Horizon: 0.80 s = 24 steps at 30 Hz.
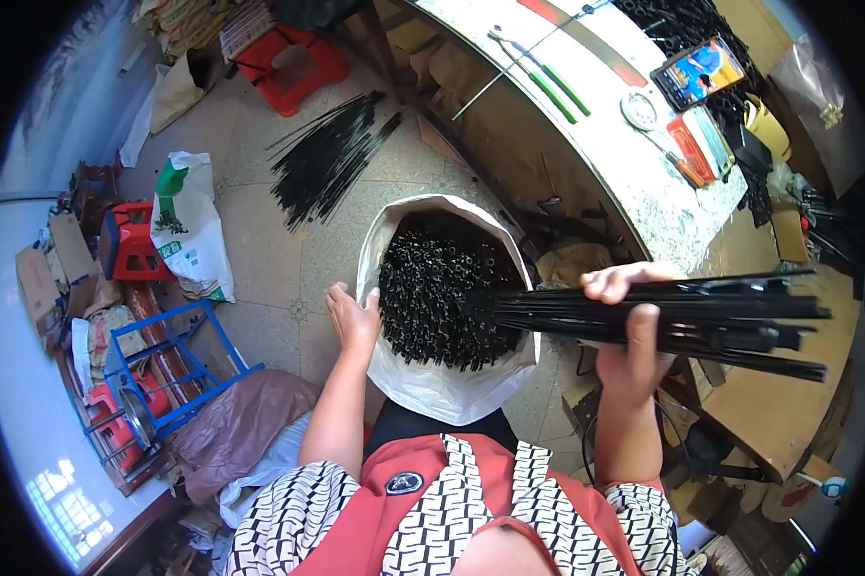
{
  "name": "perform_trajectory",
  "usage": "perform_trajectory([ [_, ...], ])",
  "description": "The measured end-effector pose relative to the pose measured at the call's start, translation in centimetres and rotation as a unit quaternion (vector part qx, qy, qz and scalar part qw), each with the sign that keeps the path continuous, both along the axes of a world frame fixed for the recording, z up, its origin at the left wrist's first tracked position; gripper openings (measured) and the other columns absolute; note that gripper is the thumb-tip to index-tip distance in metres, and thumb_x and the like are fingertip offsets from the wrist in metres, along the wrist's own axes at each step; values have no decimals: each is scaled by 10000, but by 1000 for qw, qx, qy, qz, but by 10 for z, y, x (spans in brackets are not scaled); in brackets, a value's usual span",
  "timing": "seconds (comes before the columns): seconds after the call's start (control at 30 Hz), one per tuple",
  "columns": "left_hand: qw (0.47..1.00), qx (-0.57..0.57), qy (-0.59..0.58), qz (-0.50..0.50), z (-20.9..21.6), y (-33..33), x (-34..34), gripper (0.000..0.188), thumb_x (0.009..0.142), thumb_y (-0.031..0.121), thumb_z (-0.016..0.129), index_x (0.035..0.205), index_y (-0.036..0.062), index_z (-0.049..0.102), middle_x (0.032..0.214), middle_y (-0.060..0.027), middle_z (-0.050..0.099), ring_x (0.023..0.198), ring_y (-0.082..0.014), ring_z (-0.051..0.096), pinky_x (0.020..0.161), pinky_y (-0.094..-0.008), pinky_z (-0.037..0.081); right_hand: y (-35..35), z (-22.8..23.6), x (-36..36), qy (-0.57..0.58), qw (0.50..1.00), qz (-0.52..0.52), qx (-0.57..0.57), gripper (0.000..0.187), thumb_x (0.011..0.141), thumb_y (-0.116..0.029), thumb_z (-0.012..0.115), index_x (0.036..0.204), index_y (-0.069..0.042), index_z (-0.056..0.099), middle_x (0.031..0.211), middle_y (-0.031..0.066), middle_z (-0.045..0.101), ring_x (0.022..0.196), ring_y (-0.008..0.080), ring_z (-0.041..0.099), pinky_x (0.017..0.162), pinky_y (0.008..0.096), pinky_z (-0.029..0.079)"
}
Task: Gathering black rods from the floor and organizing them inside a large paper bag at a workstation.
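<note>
A white woven sack [437, 398] stands with its mouth wide in front of me, packed with many thin black tubes [437, 298] on end. My left hand [356, 317] is closed on the sack's left rim. My right hand [634, 331] grips a bundle of long black rods [740, 331], thumb and fingers wrapped round it. The bundle lies slantwise across the sack's right rim. Its left ends reach over the sack's mouth and its other ends stick out to the right. Whether its rods are hollow, I cannot tell.
Loose black rods [327, 158] lie on the floor beyond the sack. At the right stands a workbench [644, 182] with a phone [698, 72] and green-handled pliers-like tool [552, 86]. Red stools [288, 67], a blue metal frame [178, 350] and a filled white bag [192, 230] are left.
</note>
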<state>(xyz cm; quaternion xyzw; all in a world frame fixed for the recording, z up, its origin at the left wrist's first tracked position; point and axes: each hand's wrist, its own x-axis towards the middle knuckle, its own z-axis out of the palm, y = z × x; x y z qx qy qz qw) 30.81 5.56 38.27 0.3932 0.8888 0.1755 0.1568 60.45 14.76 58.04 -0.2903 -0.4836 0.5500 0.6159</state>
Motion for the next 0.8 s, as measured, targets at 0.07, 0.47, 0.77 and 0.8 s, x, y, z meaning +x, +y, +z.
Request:
perform_trajectory([
  [0.07, 999, -5, -12, 48, -18, 1, -6, 502, 829, 278, 671, 1084, -115, 489, 1041, -290, 565, 1011, -432, 538, 890, -469, 416, -10, -13, 4, -21, 999, -7, -37, 215, 933, -119, 515, 1118, -32, 447, 943, 121, 538, 911, 237, 538, 911, 447, 423],
  [0.47, 951, 45, -303, -36, -43, 23, 65, 540, 949, 406, 519, 745, -87, 600, 622, -71, 556, 618, -133, 491, 588, -369, 438, -69, -8, 83, 35, 991, -119, -51, 196, 942, -154, 534, 1069, -37, 441, 889, 88, 501, 842, 214, 511, 856, 410, 431],
  [0.77, 887, 51, -452, -78, 23, 40, 140, 414, 978, 345, 505, 728, 20, 561, 669, 39, 433, 630, -58, 348, 538, -261, 305, -87, 16, 111, 70, 968, -236, -40, 338, 921, -318, 595, 1085, -74, 428, 885, 66, 512, 832, 201, 526, 859, 416, 440],
  [0.8, 887, 35, -456, -70, 29, 43, 147, 413, 978, 347, 505, 716, 31, 551, 656, 48, 414, 611, -59, 337, 527, -257, 293, -85, 8, 107, 61, 966, -248, -27, 340, 920, -313, 596, 1081, -69, 425, 885, 73, 517, 828, 206, 532, 861, 422, 443],
])
